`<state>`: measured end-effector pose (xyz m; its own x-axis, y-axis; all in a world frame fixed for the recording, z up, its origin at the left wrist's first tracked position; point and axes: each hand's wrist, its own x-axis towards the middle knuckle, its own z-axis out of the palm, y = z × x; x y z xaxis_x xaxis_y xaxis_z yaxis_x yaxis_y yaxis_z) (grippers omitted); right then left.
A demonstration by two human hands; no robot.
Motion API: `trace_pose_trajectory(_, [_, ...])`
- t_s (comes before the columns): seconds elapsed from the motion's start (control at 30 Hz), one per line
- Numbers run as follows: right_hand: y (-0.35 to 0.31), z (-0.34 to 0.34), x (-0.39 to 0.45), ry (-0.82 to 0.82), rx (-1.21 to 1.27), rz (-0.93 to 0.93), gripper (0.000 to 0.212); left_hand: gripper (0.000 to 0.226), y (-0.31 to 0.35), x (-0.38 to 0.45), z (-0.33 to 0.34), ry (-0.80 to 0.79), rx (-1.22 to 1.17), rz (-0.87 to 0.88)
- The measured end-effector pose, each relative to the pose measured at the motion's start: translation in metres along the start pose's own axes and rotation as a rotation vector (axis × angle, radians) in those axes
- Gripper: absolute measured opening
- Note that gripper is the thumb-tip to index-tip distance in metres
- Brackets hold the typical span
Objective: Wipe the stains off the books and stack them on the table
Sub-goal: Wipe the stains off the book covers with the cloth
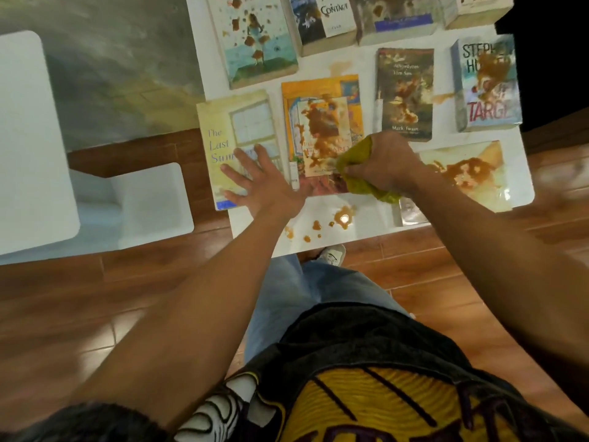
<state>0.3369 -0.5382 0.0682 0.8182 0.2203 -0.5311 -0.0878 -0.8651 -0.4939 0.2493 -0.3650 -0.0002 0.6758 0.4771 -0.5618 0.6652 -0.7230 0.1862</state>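
Several paperback books lie flat on the white table [338, 231], most with brown stains. My left hand [258, 180] rests flat, fingers spread, on the pale yellow book "The Last Summer" [223, 135], which looks clean. My right hand [379, 164] grips a bunched yellow-green cloth [363, 183] at the lower right corner of the orange book [322, 122], whose cover bears a big brown stain. To the right lies a stained pale book [471, 177], partly under my forearm.
Brown drops [341, 216] dot the table's near edge. Farther back lie a dark Mark Twain book [404, 94], a Stephen Hunter book [486, 84], a "Contact" book [325, 20] and a spotted pale one [255, 36]. White seats [35, 138] stand to the left on the wooden floor.
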Motion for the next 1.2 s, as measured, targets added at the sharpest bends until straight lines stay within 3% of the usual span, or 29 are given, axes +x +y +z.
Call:
trace_pose_trajectory(0.23, [0.005, 0.022, 0.028, 0.029, -0.298, -0.030, 0.038, 0.129, 0.002, 0.000, 0.001, 0.004, 0.018, 0.002])
trace_pose_trajectory(0.37, [0.002, 0.029, 0.033, 0.080, -0.422, -0.018, 0.032, 0.130, 0.002, 0.000, 0.000, 0.004, 0.029, 0.002])
trace_pose_trajectory(0.47, [-0.001, 0.039, 0.032, 0.030, -0.455, -0.039, 0.031, 0.130, 0.002, 0.001, 0.000, 0.003, 0.035, -0.005])
trace_pose_trajectory(0.63, [-0.002, 0.031, 0.034, 0.079, -0.340, 0.042, 0.035, 0.131, 0.002, 0.002, -0.001, 0.003, 0.040, -0.006])
trace_pose_trajectory(0.8, [-0.005, 0.035, 0.024, 0.008, -0.377, 0.045, 0.029, 0.130, 0.002, 0.002, 0.000, 0.000, 0.047, -0.009])
trace_pose_trajectory(0.93, [-0.005, 0.025, 0.026, 0.102, -0.350, 0.141, 0.044, 0.131, 0.003, 0.001, -0.001, -0.001, 0.039, -0.008])
trace_pose_trajectory(1.07, [-0.005, 0.033, 0.018, 0.002, -0.371, 0.098, 0.036, 0.131, 0.003, 0.002, 0.000, 0.000, 0.049, -0.013])
trace_pose_trajectory(1.2, [-0.009, 0.022, 0.026, 0.095, -0.371, 0.148, 0.044, 0.131, 0.003, 0.003, 0.000, 0.007, 0.041, -0.006])
